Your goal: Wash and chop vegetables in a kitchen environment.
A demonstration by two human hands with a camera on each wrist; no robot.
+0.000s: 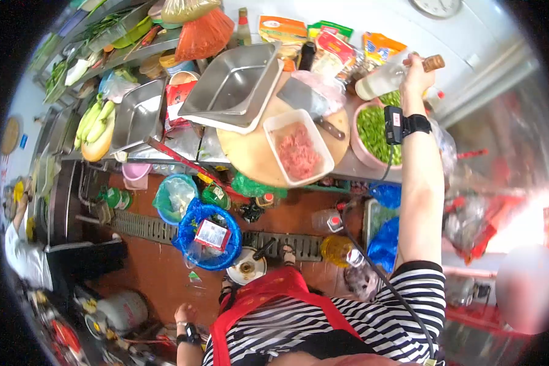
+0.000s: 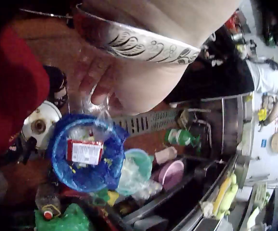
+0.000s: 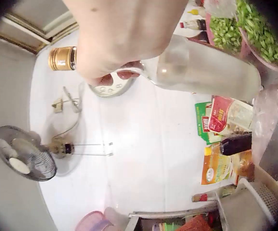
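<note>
My right hand (image 1: 416, 76) grips a clear glass bottle (image 1: 378, 83) round its neck; the bottle has a gold-brown cap and clear liquid inside. In the right wrist view the bottle (image 3: 201, 67) lies nearly level, its base away from the fingers. Below it stands a pink tub of chopped green vegetables (image 1: 372, 135). A white container (image 1: 276, 130) of minced meat (image 1: 299, 154) sits on the round chopping board (image 1: 244, 146), beside a cleaver (image 1: 305, 97). Down at my side hangs my left hand (image 1: 186, 314), holding nothing, its fingers (image 2: 100, 82) loose.
Steel trays (image 1: 226, 91) stand left of the meat, with seasoning packets (image 1: 334, 53) along the wall. On the floor are a blue-lined bin (image 1: 183, 235) and an oil jug (image 1: 337, 250). Another person (image 1: 27, 256) is at far left. A fan (image 3: 25, 154) hangs on the wall.
</note>
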